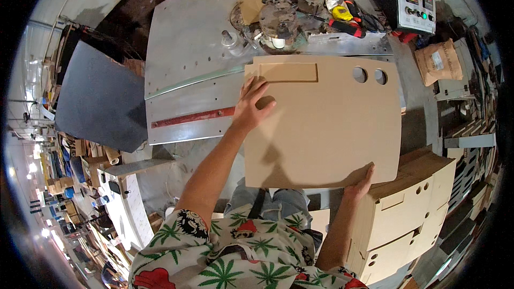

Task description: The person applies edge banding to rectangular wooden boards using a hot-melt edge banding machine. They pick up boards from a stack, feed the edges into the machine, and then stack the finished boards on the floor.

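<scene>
A large tan board panel [326, 123] lies in front of me, its far part over the metal machine table. It has a shallow rectangular recess [292, 73] near its far left corner and two round holes at the far right. My left hand [252, 103] rests flat on the panel's left edge just below the recess, fingers stretched and thumb apart. At the near right edge, my right hand [362, 184] grips the panel from the side; its thumb shows along the edge and the other fingers are hidden underneath.
Beside my right arm stands a stack of similar tan panels [399, 219]. The metal table [187, 37] carries a red strip [193, 118], a greasy machine head [278, 24] and a yellow tape measure [341, 13]. A control box [415, 2] and paper sack [439, 61] stand far right.
</scene>
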Action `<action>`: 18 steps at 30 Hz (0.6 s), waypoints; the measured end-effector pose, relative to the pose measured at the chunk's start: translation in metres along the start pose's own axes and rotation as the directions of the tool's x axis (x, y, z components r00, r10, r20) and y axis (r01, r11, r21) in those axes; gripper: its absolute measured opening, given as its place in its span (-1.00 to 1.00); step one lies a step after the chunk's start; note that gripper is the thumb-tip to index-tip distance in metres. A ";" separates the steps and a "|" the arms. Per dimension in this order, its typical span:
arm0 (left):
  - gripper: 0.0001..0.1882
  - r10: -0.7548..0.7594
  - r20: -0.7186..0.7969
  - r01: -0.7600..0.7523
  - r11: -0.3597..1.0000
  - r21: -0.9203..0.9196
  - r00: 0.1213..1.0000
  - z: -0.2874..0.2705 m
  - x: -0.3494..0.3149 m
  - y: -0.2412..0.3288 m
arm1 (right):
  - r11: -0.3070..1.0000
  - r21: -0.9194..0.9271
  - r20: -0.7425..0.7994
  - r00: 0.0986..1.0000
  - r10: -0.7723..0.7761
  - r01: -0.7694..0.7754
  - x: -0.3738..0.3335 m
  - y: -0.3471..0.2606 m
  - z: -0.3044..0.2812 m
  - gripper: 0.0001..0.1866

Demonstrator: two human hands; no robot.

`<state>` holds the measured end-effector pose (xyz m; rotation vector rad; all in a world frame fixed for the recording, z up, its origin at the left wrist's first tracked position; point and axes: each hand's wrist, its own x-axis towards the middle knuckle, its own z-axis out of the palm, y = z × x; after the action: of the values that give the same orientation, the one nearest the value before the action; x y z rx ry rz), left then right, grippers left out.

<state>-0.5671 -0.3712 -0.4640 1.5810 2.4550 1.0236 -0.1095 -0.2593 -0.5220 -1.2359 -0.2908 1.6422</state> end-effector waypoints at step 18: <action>-0.33 -0.085 0.038 0.086 0.996 -0.024 0.996 -0.017 -0.006 -0.020 | 0.994 -0.007 0.131 0.986 0.107 -0.107 -0.007 0.015 -0.018 -0.62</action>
<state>-0.5861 -0.3899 -0.4639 1.4596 2.4521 0.9996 -0.1036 -0.2782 -0.5357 -1.1631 -0.3098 1.8198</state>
